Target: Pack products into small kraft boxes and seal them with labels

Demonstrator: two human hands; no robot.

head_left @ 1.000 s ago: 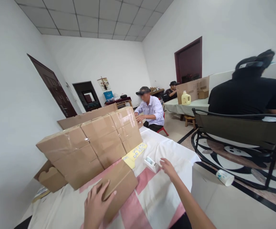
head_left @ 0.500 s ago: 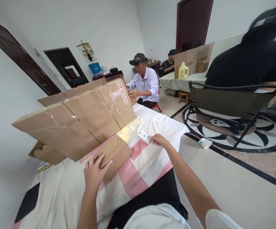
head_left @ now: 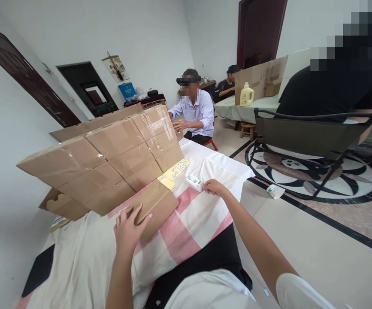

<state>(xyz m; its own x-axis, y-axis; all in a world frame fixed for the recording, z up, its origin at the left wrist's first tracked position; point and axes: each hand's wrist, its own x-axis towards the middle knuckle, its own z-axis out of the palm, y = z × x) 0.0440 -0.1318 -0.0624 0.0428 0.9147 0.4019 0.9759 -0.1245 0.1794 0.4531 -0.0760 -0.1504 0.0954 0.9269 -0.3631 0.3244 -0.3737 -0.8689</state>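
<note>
My left hand (head_left: 129,227) rests with spread fingers on the near left end of a closed brown cardboard box (head_left: 160,210). This box lies on the pink-and-white cloth (head_left: 179,240). My right hand (head_left: 215,188) has its fingers curled and pressed together at the right end of a small white box (head_left: 195,183) with a printed top. The small box sits on the cloth, and its grasped end is partly hidden by my fingertips. Yellow sheets (head_left: 176,170) with several small outlined labels lie just beyond the cardboard box.
Stacked cardboard boxes (head_left: 115,159) form a wall along the table's far left side. A co-worker (head_left: 197,111) sits beyond them. At the right stand a folding chair (head_left: 304,133) with a seated person and a table with a yellow jug (head_left: 246,95). A paper cup (head_left: 275,192) lies on the floor.
Both my hands stay almost where they were, on the cardboard box and at the small white box. The seated person at the right leans slightly differently.
</note>
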